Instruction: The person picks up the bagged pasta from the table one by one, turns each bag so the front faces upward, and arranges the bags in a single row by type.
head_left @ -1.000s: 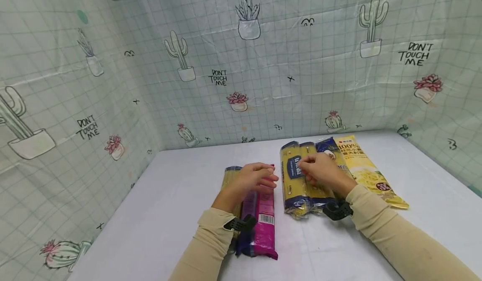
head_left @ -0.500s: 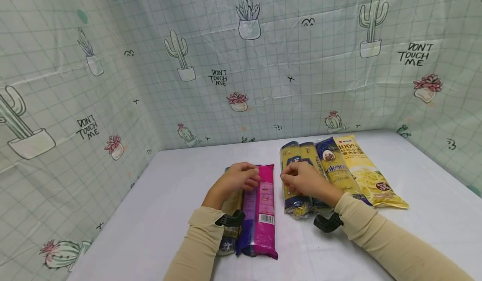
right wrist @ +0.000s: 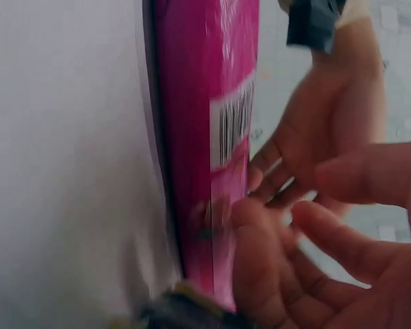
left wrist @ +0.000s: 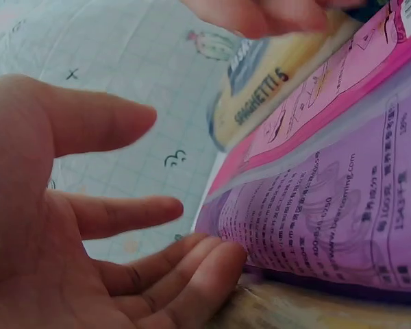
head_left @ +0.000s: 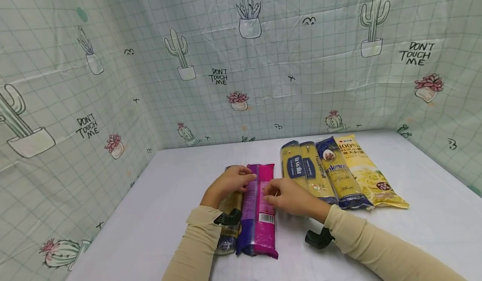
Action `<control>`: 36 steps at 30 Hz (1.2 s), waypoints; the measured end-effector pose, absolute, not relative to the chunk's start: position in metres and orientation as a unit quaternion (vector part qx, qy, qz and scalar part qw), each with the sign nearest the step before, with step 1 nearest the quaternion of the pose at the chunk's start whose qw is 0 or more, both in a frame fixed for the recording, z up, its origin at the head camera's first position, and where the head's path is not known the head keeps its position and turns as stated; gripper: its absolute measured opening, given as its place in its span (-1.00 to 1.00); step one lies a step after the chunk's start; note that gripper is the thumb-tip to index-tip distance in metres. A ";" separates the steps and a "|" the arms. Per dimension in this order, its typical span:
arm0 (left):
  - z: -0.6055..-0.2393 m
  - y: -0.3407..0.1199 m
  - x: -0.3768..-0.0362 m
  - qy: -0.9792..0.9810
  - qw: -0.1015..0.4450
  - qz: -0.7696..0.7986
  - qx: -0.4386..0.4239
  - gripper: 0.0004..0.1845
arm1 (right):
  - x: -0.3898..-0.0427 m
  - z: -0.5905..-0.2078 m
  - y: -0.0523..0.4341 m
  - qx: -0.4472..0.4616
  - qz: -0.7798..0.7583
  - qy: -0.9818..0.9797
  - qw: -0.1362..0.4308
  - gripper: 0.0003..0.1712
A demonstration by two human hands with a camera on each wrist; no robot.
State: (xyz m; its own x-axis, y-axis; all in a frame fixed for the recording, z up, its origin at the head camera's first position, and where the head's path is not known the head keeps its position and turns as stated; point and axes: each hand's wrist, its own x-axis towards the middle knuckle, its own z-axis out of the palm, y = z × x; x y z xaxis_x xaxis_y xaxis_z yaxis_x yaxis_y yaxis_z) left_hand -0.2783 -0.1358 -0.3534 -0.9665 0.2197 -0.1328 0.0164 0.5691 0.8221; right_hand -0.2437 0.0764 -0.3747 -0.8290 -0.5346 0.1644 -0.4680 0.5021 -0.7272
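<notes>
A pink and purple packet point(head_left: 265, 241) with a barcode lies lengthwise on the white table, beside a clear, dark-ended pasta pack point(head_left: 227, 241). My left hand point(head_left: 230, 182) hangs over these two, partly covering the pasta pack. In the left wrist view its fingers reach out, fingertips right at the packet's purple side point(left wrist: 308, 212), and the thumb stands apart. At the packet's right edge is my right hand point(head_left: 293, 197), its fingers loosely bent. The right wrist view has those fingers point(right wrist: 257, 264) close along the pink side, with nothing pinched between them and the thumb.
Two la Sicilia spaghetti packs point(head_left: 297, 166) lie side by side to the right, partly behind the right hand. Beyond them are a blue-ended pasta pack point(head_left: 344, 180) and a yellow pasta bag point(head_left: 370, 176). A cactus-print curtain point(head_left: 263, 63) walls the table's back and sides.
My right hand has moved left and toward me, from over the la Sicilia packs to the pink packet's edge. My left hand has shifted slightly left, uncovering more of that packet.
</notes>
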 end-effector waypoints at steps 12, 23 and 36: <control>-0.354 -0.133 -0.278 0.944 0.072 0.313 0.075 -0.64 | -0.229 -0.377 0.064 -0.314 -0.333 0.889 0.017 -0.70; -0.360 -0.125 -0.274 0.977 0.002 0.201 0.070 -0.62 | -0.227 -0.377 0.064 -0.310 -0.276 0.910 0.004 -0.63; -0.363 -0.120 -0.272 0.990 -0.010 0.121 0.072 -0.60 | -0.228 -0.379 0.064 -0.295 -0.268 0.917 0.000 -0.63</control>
